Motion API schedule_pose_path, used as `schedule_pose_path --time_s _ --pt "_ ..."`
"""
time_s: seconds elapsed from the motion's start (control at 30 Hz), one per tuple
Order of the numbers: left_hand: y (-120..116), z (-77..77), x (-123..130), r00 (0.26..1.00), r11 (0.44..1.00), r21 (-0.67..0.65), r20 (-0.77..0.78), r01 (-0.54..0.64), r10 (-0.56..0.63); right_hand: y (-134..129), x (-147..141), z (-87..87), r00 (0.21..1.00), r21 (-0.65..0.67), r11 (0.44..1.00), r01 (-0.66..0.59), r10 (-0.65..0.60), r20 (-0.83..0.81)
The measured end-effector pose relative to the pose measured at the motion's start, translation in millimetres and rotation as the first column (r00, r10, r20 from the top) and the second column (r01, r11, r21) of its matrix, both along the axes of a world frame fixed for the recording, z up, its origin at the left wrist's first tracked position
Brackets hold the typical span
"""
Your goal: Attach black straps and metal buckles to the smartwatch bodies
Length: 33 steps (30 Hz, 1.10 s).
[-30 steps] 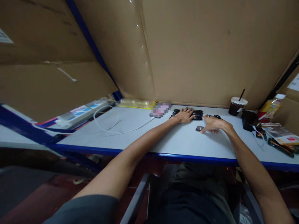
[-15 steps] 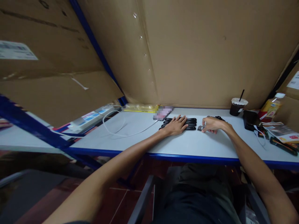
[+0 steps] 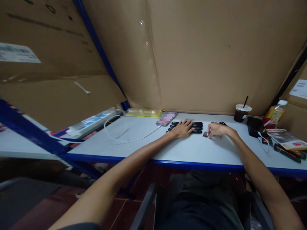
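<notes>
From where I stand, the person's left hand (image 3: 184, 128) lies palm down with its fingers spread, pressed flat across a row of black rods (image 3: 198, 127), slender, glossy and round-ended, set side by side on the smooth, pale table (image 3: 182, 150). Just beside their ends, the right hand (image 3: 217, 129) is curled, thumb and fingertip pinching a small flat piece (image 3: 205, 134), dark with a dull, metal-like sheen, low at the tabletop. Something black shows behind that hand, mostly hidden. Near the left hand, toward the back, lies a thin, rounded slab (image 3: 167, 118), its face blurred, with a smooth white cable (image 3: 134, 141) looping away from it; beside it is a yellow strip (image 3: 144, 113) with crinkly clear plastic. Over on the person's right stand a clear cup (image 3: 241, 114) of dark drink with a domed lid and black straw, and a plastic bottle (image 3: 274, 115) with a white cap. A boxy black container (image 3: 254, 126) and a glossy, flat packet (image 3: 287, 139) lie nearby. Broad brown cardboard (image 3: 192, 64), creased and taped, walls the back.
</notes>
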<state>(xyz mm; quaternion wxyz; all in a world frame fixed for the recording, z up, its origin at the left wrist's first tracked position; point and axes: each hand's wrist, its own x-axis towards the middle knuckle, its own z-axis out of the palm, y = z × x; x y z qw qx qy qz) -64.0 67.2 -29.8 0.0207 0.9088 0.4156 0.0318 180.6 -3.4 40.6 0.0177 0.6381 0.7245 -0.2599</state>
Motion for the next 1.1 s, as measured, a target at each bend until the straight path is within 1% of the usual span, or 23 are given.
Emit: schedule_pose_path --time_s 0.07,0.17,0.23,0.3,0.37,0.5,0.6,0.67,0.77,0.83,0.9,1.0,1.1 --pt "-2 0.1 0 1.0 0.999 0.037 0.007 -0.013 0.013 1 1 -0.6 1.0 0.005 1.0 0.007 -0.007 -0.004" --pt "-9 0.9 0 0.998 0.99 0.135 0.049 -0.032 0.026 2 4 -1.2 1.0 -0.019 1.0 0.005 -0.005 -0.013" --pt "-19 1.4 -3 0.998 0.988 0.15 0.06 -0.034 0.025 3 7 -1.8 1.0 -0.046 0.999 -0.004 0.003 -0.02" --pt "-33 1.1 -8 0.999 0.991 0.133 0.043 -0.023 0.017 5 11 -3.2 1.0 -0.066 0.998 -0.007 0.006 -0.028" --pt "-52 -0.5 -16 0.999 0.992 0.127 0.038 0.01 -0.015 7 14 -5.3 0.999 -0.069 0.998 -0.007 0.004 -0.042" --pt "-89 -4.4 -32 0.996 0.984 0.166 0.04 0.067 -0.075 11 17 -9.7 0.998 -0.039 0.999 -0.02 0.017 -0.06" --pt "-105 -3.2 -28 0.995 0.987 0.137 0.04 0.088 -0.094 12 17 -10.4 0.998 -0.034 0.999 -0.02 0.018 -0.057" --pt "-108 -0.5 -15 0.993 0.989 0.113 0.044 0.099 -0.105 11 16 -9.5 0.999 -0.033 0.999 -0.019 0.018 -0.049" --pt "-103 3.1 15 0.992 0.991 0.075 0.054 0.112 -0.116 9 14 -7.6 1.0 -0.007 1.0 -0.007 0.007 -0.024" --pt "-99 3.0 34 0.987 0.988 0.084 0.077 0.132 -0.139 8 14 -6.9 1.0 0.007 1.0 -0.002 0.002 -0.023" --pt "-96 1.0 48 0.984 0.985 0.105 0.101 0.135 -0.146 8 14 -6.7 1.0 0.008 1.0 -0.006 0.006 -0.024" --pt "-93 0.6 55 0.981 0.984 0.118 0.127 0.134 -0.149 7 15 -6.2 1.0 0.009 1.0 -0.011 0.011 -0.014" --pt "-85 11.4 48 0.968 0.98 0.136 0.185 0.148 -0.172 6 13 -3.7 1.0 0.009 1.0 0.003 -0.003 -0.017"
